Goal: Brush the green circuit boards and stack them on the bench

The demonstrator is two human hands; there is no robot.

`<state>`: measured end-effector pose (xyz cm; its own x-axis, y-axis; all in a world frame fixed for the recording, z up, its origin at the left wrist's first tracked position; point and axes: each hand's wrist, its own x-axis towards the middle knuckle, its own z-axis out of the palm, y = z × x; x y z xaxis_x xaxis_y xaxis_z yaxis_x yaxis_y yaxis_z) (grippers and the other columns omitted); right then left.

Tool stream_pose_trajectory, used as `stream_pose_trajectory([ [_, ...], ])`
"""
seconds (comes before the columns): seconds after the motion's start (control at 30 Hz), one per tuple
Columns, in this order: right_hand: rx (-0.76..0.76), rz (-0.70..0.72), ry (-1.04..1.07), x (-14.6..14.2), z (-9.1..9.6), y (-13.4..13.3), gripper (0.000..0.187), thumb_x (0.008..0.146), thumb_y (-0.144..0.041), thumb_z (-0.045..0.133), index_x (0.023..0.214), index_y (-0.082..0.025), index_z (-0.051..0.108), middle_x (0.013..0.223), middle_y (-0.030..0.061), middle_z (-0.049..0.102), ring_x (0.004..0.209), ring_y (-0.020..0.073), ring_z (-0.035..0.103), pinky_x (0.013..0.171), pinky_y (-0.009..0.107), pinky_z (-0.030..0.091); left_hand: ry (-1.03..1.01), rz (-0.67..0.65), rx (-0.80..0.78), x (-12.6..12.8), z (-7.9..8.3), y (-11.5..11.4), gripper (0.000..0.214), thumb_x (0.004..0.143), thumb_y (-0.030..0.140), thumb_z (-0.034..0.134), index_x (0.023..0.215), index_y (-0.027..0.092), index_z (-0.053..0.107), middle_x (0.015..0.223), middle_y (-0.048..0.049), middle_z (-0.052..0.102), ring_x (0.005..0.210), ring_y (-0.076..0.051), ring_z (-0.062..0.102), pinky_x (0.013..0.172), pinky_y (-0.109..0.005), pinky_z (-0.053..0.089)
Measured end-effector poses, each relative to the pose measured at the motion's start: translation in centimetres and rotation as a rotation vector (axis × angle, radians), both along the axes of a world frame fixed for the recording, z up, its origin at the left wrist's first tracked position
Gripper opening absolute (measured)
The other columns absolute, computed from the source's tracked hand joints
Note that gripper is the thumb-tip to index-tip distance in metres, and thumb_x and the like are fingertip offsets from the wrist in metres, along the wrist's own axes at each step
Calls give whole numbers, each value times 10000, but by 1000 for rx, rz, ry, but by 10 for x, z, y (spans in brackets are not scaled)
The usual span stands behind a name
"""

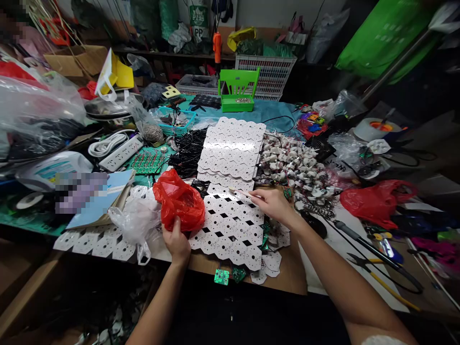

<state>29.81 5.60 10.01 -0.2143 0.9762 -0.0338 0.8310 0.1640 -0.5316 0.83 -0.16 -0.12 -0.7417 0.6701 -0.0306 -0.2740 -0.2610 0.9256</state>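
The red bag (181, 201) hides fingers of the left hand (177, 245). The top edge cuts off the green bag (386, 38). Squares blur the purple thing (94, 188).

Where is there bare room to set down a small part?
Brown cardboard shows bare right of the loose white boards; blue cloth too, right of the green holder. Crowded: around the red bag in the left hand, and the heap of white parts.
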Motion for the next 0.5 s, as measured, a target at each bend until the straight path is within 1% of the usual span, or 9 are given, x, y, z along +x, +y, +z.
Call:
stream_pose_trajectory([
  [0.13, -73, 68, -18, -7, 2, 7, 269, 860, -346, 581, 986, -241, 794, 766, 18, 746, 648, 162, 621, 587, 249, 377, -20, -20, -7, 1, 1, 0, 540, 763, 373, 791, 1254, 210, 636, 1308, -110, 645, 1220, -272, 602, 1053, -429, 484],
  [0.2, -103, 93, 3, -10, 6, 10, 256, 853, -343, 591, 964, -243, 799, 732, 8, 730, 623, 151, 603, 575, 244, 363, -22, -25, -17, 1, 0, -1, 543, 763, 371, 791, 1258, 212, 635, 1316, -112, 642, 1221, -274, 601, 1051, -430, 485],
  [0.27, -108, 72, 33, -16, 8, 13, 277, 869, -341, 574, 1009, -239, 790, 763, 13, 734, 645, 153, 604, 586, 245, 362, -16, -16, -19, 1, -2, -1, 535, 760, 371, 794, 1247, 210, 644, 1304, -111, 650, 1214, -274, 604, 1051, -433, 485],
  [0.37, -92, 19, 60, -33, 4, 21, 306, 890, -338, 546, 1074, -235, 768, 823, 34, 742, 706, 170, 611, 618, 254, 369, -10, -11, -8, 1, -3, -1, 529, 759, 370, 795, 1241, 206, 651, 1296, -114, 655, 1209, -271, 607, 1053, -428, 483],
  [0.43, -96, 7, 69, -43, 0, 25, 283, 867, -321, 567, 1037, -230, 774, 816, 46, 735, 726, 182, 605, 631, 261, 366, -19, -19, -4, 1, -2, -1, 544, 758, 364, 795, 1256, 209, 644, 1312, -117, 646, 1216, -274, 604, 1049, -427, 486],
  [0.5, -121, 5, 98, -47, -3, 27, 230, 816, -312, 616, 950, -231, 785, 767, 40, 717, 704, 179, 591, 622, 260, 355, -31, -27, -5, 2, -1, -1, 555, 757, 359, 795, 1268, 212, 637, 1323, -121, 640, 1217, -279, 605, 1043, -435, 492],
])
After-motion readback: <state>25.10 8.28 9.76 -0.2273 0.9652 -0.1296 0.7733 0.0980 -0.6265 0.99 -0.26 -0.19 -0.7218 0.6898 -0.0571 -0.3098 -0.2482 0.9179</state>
